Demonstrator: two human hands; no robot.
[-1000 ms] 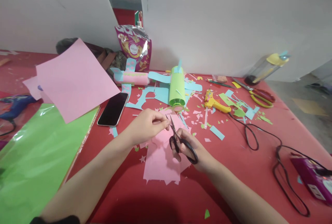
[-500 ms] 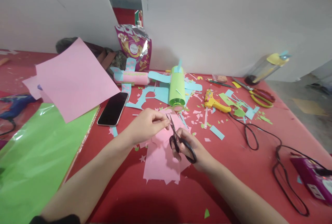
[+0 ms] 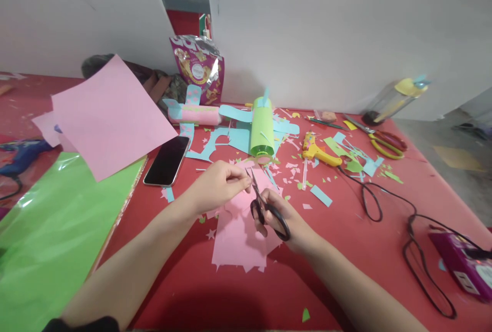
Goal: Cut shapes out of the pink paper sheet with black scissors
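Note:
My right hand (image 3: 282,214) grips black-handled scissors (image 3: 277,221), two fingers in the loops, blades pointing up and left. The blades stand slightly apart, close to the fingertips of my left hand (image 3: 223,181). Those fingertips are pinched together; whatever is between them is too small to make out. Beneath both hands lies a pink paper sheet (image 3: 236,250) with jagged edges. Just beyond sits a green paper tube (image 3: 262,129) with light blue strips on it. A pink paper tube (image 3: 200,115) with blue fins lies to its left.
A phone (image 3: 167,160) and a large pink sheet (image 3: 111,117) are on the left, over green wrapping (image 3: 57,240). To the right are a yellow glue gun (image 3: 321,153), its black cord, yellow-handled scissors (image 3: 386,147), a bottle (image 3: 394,99) and a purple box (image 3: 461,265). Paper scraps lie scattered between.
Both hands keep nearly the same place. The scissor blades look slightly wider apart at the tips than before.

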